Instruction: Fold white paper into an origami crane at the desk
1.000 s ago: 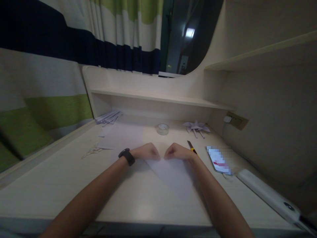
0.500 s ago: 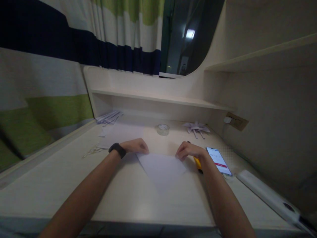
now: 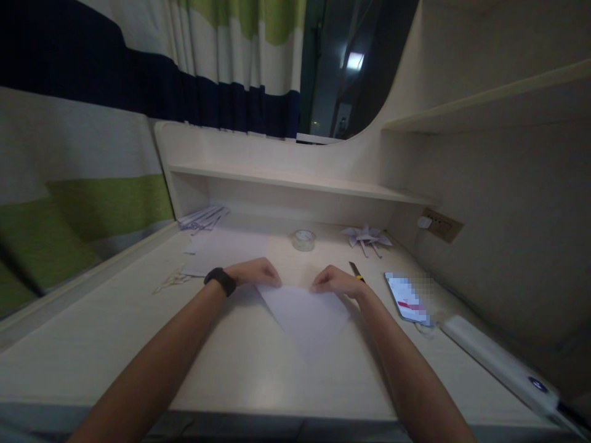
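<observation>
A white sheet of paper, folded to a triangle, lies on the desk with its point towards me. My left hand, wearing a black watch, has its fingers curled on the paper's far left edge. On that same far edge, to the right of the middle, the fingertips of my right hand are pinched together. Just beyond my right wrist a utility knife is partly hidden by the arm.
Loose white sheets and a bundle of paper strips lie back left. A tape roll stands behind the hands. Paper pinwheels are back right. Right of my arm lie a phone and a long white bar.
My right hand has slid left along the paper's far edge, closer to my left hand. More of the knife's blade end shows. The left hand has shifted slightly right.
</observation>
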{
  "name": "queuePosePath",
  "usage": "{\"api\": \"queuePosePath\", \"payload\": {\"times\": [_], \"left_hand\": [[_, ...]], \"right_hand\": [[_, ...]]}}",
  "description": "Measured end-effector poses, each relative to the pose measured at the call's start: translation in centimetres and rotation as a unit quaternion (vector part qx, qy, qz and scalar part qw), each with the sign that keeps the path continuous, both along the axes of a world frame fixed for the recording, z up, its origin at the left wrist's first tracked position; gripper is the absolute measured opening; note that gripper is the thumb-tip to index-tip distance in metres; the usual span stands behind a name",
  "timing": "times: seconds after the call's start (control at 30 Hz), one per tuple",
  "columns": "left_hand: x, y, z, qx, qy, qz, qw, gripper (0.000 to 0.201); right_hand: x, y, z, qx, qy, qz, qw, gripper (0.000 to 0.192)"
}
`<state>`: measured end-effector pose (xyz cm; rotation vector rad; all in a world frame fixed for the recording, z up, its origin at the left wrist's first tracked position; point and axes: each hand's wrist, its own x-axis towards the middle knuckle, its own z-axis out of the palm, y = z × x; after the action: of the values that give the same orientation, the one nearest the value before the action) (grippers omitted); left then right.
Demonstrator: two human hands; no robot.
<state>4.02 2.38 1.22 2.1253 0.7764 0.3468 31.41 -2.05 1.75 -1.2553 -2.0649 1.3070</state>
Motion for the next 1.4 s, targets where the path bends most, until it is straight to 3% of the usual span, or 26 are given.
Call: {"api": "queuePosePath", "payload": {"times": [0.17, 0.33, 0.4, 0.5, 0.6, 0.8, 0.93, 1.2, 1.3, 1.4], "left_hand": [[-0.2, -0.2, 0.0, -0.084, 0.0, 0.024, 0.996, 0.022], [-1.9, -0.5, 1.2, -0.154, 0.016, 0.031, 0.988, 0.018], [-3.0, -0.3, 1.7, -0.16, 0.021, 0.03, 0.986, 0.019], [-3.8, 0.2, 2.3, -0.128, -0.008, 0.081, 0.988, 0.023], [-2.2, -0.1, 2.3, -0.073, -0.067, 0.11, 0.989, 0.029], [4.4, -2.5, 0.9, 0.023, -0.013, -0.06, 0.998, 0.032], [5.3, -3.2, 0.3, 0.012, -0.006, -0.016, 1.0, 0.029], [2.2, -2.1, 0.9, -0.068, -0.037, 0.018, 0.997, 0.02], [1.3, -1.9, 1.2, -0.084, -0.069, 0.07, 0.992, 0.022], [1.3, -1.4, 1.1, -0.097, -0.163, 0.164, 0.968, 0.026]], "right_hand": [[1.6, 0.3, 0.0, -0.035, 0.03, -0.029, 0.999, 0.022], [3.2, 0.9, -0.6, -0.083, 0.033, -0.033, 0.995, 0.02], [3.4, 0.9, -0.7, -0.095, 0.038, -0.041, 0.994, 0.019], [3.0, 0.7, -0.8, -0.115, 0.048, -0.053, 0.991, 0.019], [2.0, 0.5, -0.9, -0.13, 0.057, -0.049, 0.989, 0.019], [0.2, -0.1, -1.0, -0.11, 0.083, -0.024, 0.99, 0.017], [-0.1, -0.1, -1.1, -0.118, 0.078, -0.018, 0.99, 0.016], [2.3, 0.6, -0.6, -0.102, 0.088, -0.026, 0.99, 0.014], [3.9, 1.2, -0.7, -0.073, 0.15, -0.089, 0.982, 0.016], [4.6, 1.9, -1.0, -0.046, 0.264, -0.206, 0.941, 0.022]]}}
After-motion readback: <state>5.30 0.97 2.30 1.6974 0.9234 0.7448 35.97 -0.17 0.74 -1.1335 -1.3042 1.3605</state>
